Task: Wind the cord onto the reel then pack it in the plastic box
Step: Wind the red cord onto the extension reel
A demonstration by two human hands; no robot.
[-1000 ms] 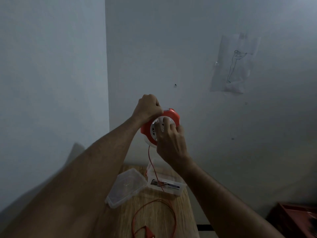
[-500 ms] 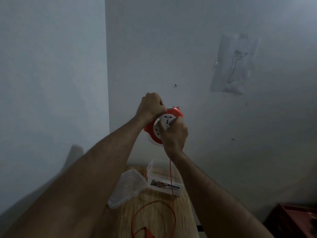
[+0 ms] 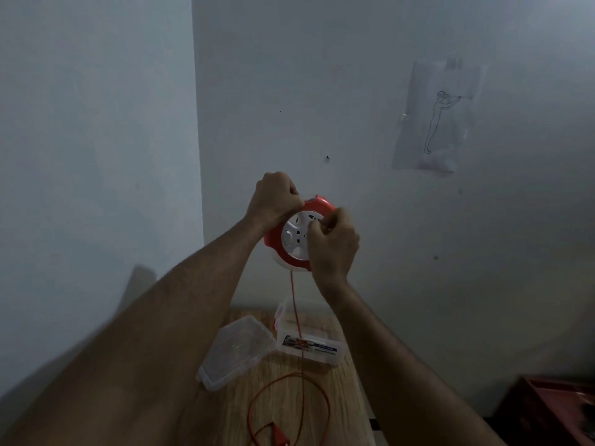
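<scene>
I hold a round red and white cord reel (image 3: 291, 239) up in front of the wall, above the table. My left hand (image 3: 275, 196) grips its upper left edge. My right hand (image 3: 333, 243) has its fingers curled on the white face at the reel's right side. A thin red cord (image 3: 295, 310) hangs straight down from the reel and lies in a loop on the table, ending at a red plug (image 3: 278, 434). The clear plastic box (image 3: 309, 346) stands open on the table below.
The box's clear lid (image 3: 236, 349) lies beside it on the narrow wooden table (image 3: 341, 391), which stands against the wall. A dark red crate (image 3: 553, 410) sits at the lower right. A paper sketch (image 3: 438, 120) hangs on the wall.
My right hand has swung round the reel's face, from the lower middle to the right side, turning it. The hanging cord has shifted and the loop on the table looks a little shorter.
</scene>
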